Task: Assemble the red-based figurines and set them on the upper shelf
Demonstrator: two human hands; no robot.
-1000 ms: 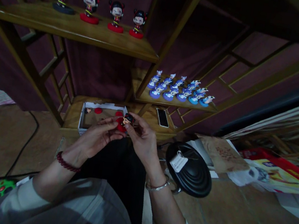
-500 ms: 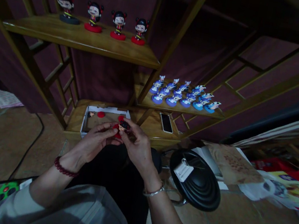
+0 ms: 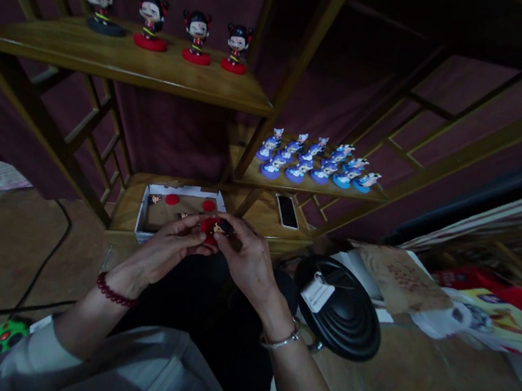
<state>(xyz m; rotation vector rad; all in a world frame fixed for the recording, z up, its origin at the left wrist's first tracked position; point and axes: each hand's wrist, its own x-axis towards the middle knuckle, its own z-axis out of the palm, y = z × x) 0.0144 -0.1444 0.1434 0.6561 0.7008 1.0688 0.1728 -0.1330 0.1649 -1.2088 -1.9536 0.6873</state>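
My left hand is closed on a round red base, fingers and thumb at its edge. Between the fingertips of my right hand is a small black-haired figurine, held tilted against the base. Fingers cover part of both, so I cannot tell whether they are joined. Just beyond my hands stands a shallow white-walled cardboard box on the bottom shelf. Loose red bases and small figurine pieces lie inside it.
Several black-haired figurines stand on the upper left shelf. Blue and purple figurines crowd the right shelf. A phone lies at lower right. Beside my right arm is a black round stool; a green object sits on the floor.
The figurine is now tilted with its head to the right, and more of the red base shows. Another figurine piece in the box has come into view. The camera view has shifted slightly.
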